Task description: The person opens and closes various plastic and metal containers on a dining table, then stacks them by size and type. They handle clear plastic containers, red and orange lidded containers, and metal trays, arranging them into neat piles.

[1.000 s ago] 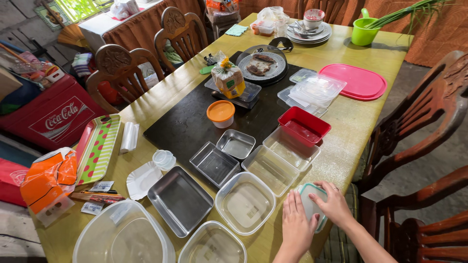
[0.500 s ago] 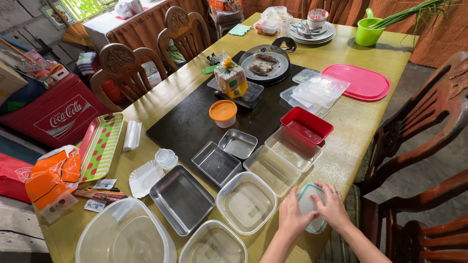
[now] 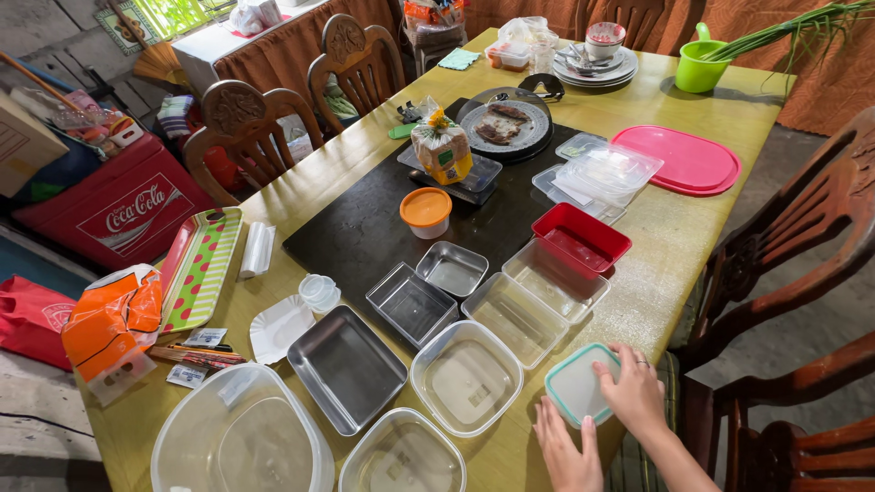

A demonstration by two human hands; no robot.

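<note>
A small clear container with a teal-rimmed lid (image 3: 577, 384) lies near the front right edge of the yellow table (image 3: 674, 237). My right hand (image 3: 633, 394) rests on its right side, fingers on the lid. My left hand (image 3: 567, 453) lies flat on the table just below and left of it, fingers spread, holding nothing. To the left stand a rounded clear tub (image 3: 466, 375), another clear tub (image 3: 402, 453) and a steel tray (image 3: 346, 367).
Several open containers line the table: clear rectangular ones (image 3: 516, 315), a red one (image 3: 581, 237), small steel trays (image 3: 452, 268), a big clear tub (image 3: 239, 435). A black mat (image 3: 365, 228), orange-lidded cup (image 3: 426, 211), pink lid (image 3: 679, 158) and wooden chairs (image 3: 784, 264) surround them.
My left hand has come off the teal-rimmed lid and dropped flat onto the table. The small container now shows more fully, with only my right hand on it.
</note>
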